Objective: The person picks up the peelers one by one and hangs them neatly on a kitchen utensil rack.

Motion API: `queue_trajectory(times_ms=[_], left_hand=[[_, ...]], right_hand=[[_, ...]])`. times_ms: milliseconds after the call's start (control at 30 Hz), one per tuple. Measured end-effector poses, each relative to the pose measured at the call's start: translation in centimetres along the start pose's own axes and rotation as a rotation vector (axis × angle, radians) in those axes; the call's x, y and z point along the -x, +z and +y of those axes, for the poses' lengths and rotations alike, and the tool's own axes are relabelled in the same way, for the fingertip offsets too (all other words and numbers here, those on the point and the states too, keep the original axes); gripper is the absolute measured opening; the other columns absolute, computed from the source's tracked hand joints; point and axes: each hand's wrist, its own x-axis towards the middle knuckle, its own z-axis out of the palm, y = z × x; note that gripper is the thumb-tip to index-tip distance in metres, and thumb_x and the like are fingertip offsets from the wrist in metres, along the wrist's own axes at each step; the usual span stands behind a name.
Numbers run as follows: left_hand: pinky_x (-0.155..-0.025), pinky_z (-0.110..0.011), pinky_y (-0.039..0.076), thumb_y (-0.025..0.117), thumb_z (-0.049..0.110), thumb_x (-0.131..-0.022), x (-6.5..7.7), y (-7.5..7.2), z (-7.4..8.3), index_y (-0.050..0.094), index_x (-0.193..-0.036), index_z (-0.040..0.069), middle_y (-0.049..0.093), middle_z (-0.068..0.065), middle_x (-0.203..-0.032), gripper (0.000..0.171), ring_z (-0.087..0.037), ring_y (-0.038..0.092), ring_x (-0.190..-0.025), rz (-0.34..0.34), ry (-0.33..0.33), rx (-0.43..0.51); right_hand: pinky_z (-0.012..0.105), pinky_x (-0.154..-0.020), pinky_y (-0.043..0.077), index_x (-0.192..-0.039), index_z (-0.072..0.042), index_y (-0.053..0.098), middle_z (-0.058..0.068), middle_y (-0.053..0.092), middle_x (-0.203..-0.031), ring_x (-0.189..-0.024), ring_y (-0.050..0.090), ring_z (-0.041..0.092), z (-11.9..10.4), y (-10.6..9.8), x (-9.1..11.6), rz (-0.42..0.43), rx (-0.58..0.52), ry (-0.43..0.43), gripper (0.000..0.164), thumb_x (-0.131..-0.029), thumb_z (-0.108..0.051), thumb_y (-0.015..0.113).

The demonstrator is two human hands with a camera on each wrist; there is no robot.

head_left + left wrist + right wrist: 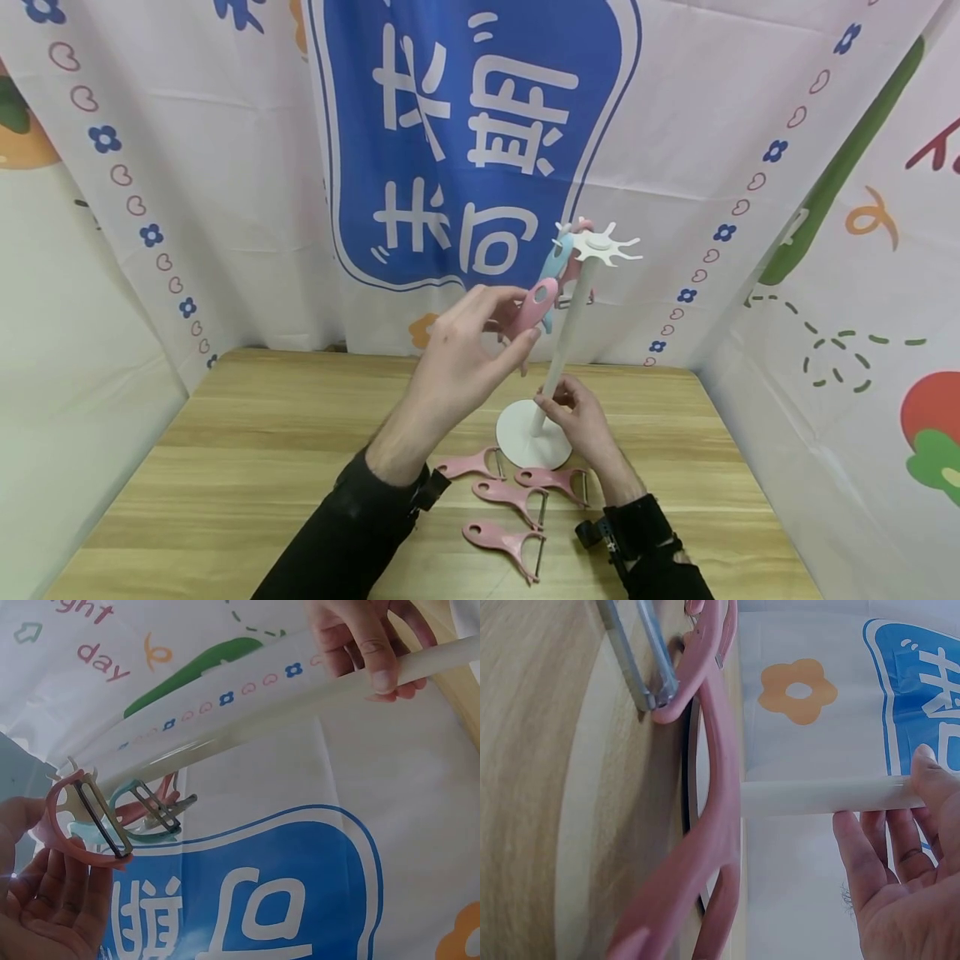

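Observation:
My left hand (467, 343) holds a pink peeler (527, 315) by its handle, beside the top of a white stand. In the left wrist view, that peeler's blade frame (101, 814) faces the camera between thumb and fingers. The stand's pole (567, 337) rises from a round base (517, 437) to a ring of forked hooks (606, 247). A light blue peeler (556, 260) and another pink one hang from the hooks. Low on the pole, my right hand (583, 421) pinches it between thumb and fingers, as the right wrist view also shows.
Several pink peelers (498, 537) lie on the wooden table (247, 467) in front of the base, between my forearms. One peeler (720, 765) looms close in the right wrist view. A printed white cloth (247, 208) with a blue panel hangs behind the table.

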Motion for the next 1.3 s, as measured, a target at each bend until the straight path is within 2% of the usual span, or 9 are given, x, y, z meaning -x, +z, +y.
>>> queue_trajectory(times_ms=[167, 267, 500, 767, 867, 1000, 1100, 1300], left_hand=[[-0.085, -0.024, 0.059, 0.072, 0.032, -0.097, -0.9, 0.4, 0.4, 0.062, -0.133, 0.013, 0.061, 0.005, -0.110, 0.042, -0.003, 0.059, -0.095, 0.032, 0.002, 0.008], [-0.085, -0.022, 0.058, 0.073, 0.031, -0.097, -1.5, 0.6, 0.8, 0.063, -0.132, 0.013, 0.062, 0.004, -0.111, 0.041, -0.004, 0.060, -0.096, 0.053, 0.009, 0.012], [-0.085, -0.021, 0.058, 0.072, 0.032, -0.097, -2.6, 1.1, 1.4, 0.062, -0.134, 0.011, 0.062, 0.002, -0.110, 0.043, -0.004, 0.059, -0.097, 0.055, 0.007, 0.005], [-0.084, -0.027, 0.061, 0.073, 0.032, -0.097, -3.6, 1.7, 1.5, 0.062, -0.134, 0.010, 0.063, 0.001, -0.111, 0.045, -0.006, 0.060, -0.097, 0.056, -0.012, 0.029], [-0.083, -0.027, 0.061, 0.074, 0.030, -0.096, -3.8, 2.0, 1.5, 0.062, -0.134, 0.010, 0.062, 0.000, -0.111, 0.045, -0.006, 0.060, -0.096, 0.051, -0.015, 0.030], [-0.083, -0.022, 0.059, 0.074, 0.028, -0.096, -3.9, 2.3, 1.3, 0.062, -0.134, 0.009, 0.063, 0.000, -0.111, 0.044, -0.005, 0.060, -0.095, 0.039, -0.025, 0.037], [-0.083, -0.018, 0.058, 0.074, 0.027, -0.096, -3.9, 2.6, 1.1, 0.063, -0.133, 0.009, 0.063, 0.001, -0.110, 0.043, -0.004, 0.061, -0.095, 0.035, -0.025, 0.036], [-0.082, -0.019, 0.058, 0.075, 0.028, -0.095, -3.8, 2.7, 1.0, 0.063, -0.133, 0.010, 0.063, 0.001, -0.109, 0.044, -0.004, 0.062, -0.094, 0.030, -0.028, 0.041]], right_hand=[[0.045, -0.091, 0.052, -0.113, -0.004, 0.066, 0.011, 0.070, -0.102, -0.102, 0.065, 0.029, -2.4, -0.4, 0.8, -0.013, 0.017, -0.015, 0.020, -0.099, -0.017, 0.070], [0.045, -0.091, 0.052, -0.113, -0.003, 0.066, 0.011, 0.070, -0.101, -0.101, 0.066, 0.028, -2.8, -0.4, 1.0, -0.007, 0.019, -0.025, 0.019, -0.099, -0.016, 0.071], [0.049, -0.094, 0.051, -0.112, -0.003, 0.067, 0.012, 0.070, -0.101, -0.102, 0.065, 0.030, -2.9, -0.4, 0.9, -0.004, -0.002, -0.025, 0.019, -0.098, -0.015, 0.071], [0.050, -0.095, 0.049, -0.111, -0.004, 0.067, 0.012, 0.070, -0.100, -0.100, 0.065, 0.030, -2.8, -0.5, 0.9, -0.003, -0.004, -0.026, 0.018, -0.098, -0.015, 0.072], [0.050, -0.096, 0.050, -0.110, -0.006, 0.067, 0.011, 0.070, -0.100, -0.100, 0.065, 0.029, -2.0, -0.4, 0.6, 0.003, -0.009, -0.027, 0.019, -0.097, -0.018, 0.073], [0.050, -0.096, 0.050, -0.111, -0.006, 0.068, 0.010, 0.070, -0.100, -0.100, 0.065, 0.029, -2.0, -0.4, 0.6, -0.001, -0.009, -0.035, 0.019, -0.098, -0.019, 0.072], [0.051, -0.096, 0.049, -0.111, -0.003, 0.067, 0.012, 0.070, -0.100, -0.100, 0.065, 0.030, -2.6, -0.5, 0.8, -0.010, -0.005, -0.040, 0.019, -0.098, -0.015, 0.071], [0.049, -0.096, 0.049, -0.112, -0.002, 0.067, 0.013, 0.071, -0.100, -0.100, 0.065, 0.030, -2.7, -0.5, 0.8, -0.017, -0.005, -0.043, 0.019, -0.098, -0.015, 0.071]])
